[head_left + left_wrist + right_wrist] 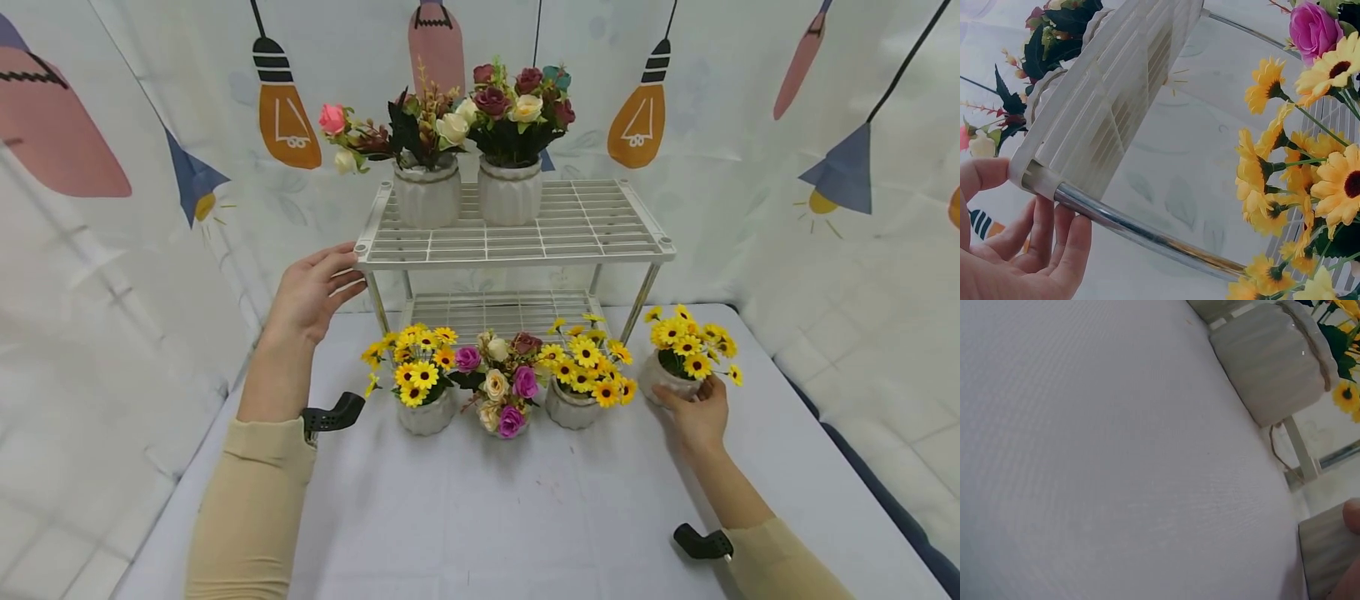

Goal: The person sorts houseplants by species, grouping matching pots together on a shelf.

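A white two-tier wire rack [517, 242] stands at the back of the table. My left hand [311, 292] holds its upper front left corner, the thumb above and the fingertips below against the metal post [1147, 234]. On the right, my right hand [697, 412] grips a whitish ribbed pot [667, 379] of yellow daisy-like flowers [686, 342]; only part of this pot and the fingers shows in the right wrist view. In front of the rack stand a left pot of yellow flowers [426, 417], a middle pot of purple and cream roses [498, 387] and another yellow-flowered pot [573, 408].
Two pots of mixed roses, a left one [427, 196] and a right one [510, 192], stand on the rack's top tier. The lower tier [487, 310] lies behind the front row. A white cloth [480, 517] covers the table, and a printed curtain [720, 242] hangs behind.
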`<state>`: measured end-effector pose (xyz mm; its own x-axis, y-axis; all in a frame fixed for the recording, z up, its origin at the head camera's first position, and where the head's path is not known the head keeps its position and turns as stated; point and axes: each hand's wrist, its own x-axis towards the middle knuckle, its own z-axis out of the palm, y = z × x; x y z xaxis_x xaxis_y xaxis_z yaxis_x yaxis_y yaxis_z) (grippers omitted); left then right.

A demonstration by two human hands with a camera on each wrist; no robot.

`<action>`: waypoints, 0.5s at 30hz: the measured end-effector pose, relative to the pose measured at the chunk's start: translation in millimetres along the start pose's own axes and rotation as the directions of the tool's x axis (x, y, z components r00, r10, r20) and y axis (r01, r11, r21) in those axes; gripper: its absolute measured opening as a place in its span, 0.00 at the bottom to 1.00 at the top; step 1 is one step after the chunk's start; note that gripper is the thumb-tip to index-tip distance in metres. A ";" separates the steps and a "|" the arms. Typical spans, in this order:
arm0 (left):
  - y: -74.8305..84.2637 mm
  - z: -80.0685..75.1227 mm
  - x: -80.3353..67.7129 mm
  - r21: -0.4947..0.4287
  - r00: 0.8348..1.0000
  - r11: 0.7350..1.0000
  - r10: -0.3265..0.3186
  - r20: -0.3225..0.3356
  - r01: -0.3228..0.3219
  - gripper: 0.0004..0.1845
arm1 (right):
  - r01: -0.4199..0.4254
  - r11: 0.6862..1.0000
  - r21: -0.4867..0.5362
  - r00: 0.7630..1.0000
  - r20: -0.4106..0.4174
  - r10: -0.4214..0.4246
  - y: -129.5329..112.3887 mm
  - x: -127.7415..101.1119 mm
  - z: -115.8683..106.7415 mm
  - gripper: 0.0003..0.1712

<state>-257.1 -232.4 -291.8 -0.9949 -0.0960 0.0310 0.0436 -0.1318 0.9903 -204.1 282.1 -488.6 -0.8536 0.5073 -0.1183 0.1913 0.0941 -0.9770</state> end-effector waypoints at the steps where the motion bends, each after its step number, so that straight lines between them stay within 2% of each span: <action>1: 0.4 0.0 -0.2 0.000 1.000 1.000 -0.001 0.002 0.001 0.29 | 0.004 1.000 -0.002 1.000 -0.004 -0.004 -0.4 -0.5 -0.1 0.61; 11: 0.5 -1.4 -0.2 -0.003 1.000 1.000 0.005 0.002 -0.005 0.28 | 0.033 0.994 -0.104 0.998 -0.044 -0.038 0.6 -2.9 -0.8 0.60; 15: 0.0 -1.4 0.4 -0.006 1.000 1.000 0.011 0.003 -0.011 0.28 | 0.020 0.994 -0.106 0.998 -0.053 -0.026 1.8 -5.0 -2.2 0.59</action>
<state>-257.3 -233.8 -291.9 -0.9947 -0.0939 0.0420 0.0546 -0.1364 0.9891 -198.4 281.6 -489.3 -0.8314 0.5493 -0.0834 0.2245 0.1948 -0.9548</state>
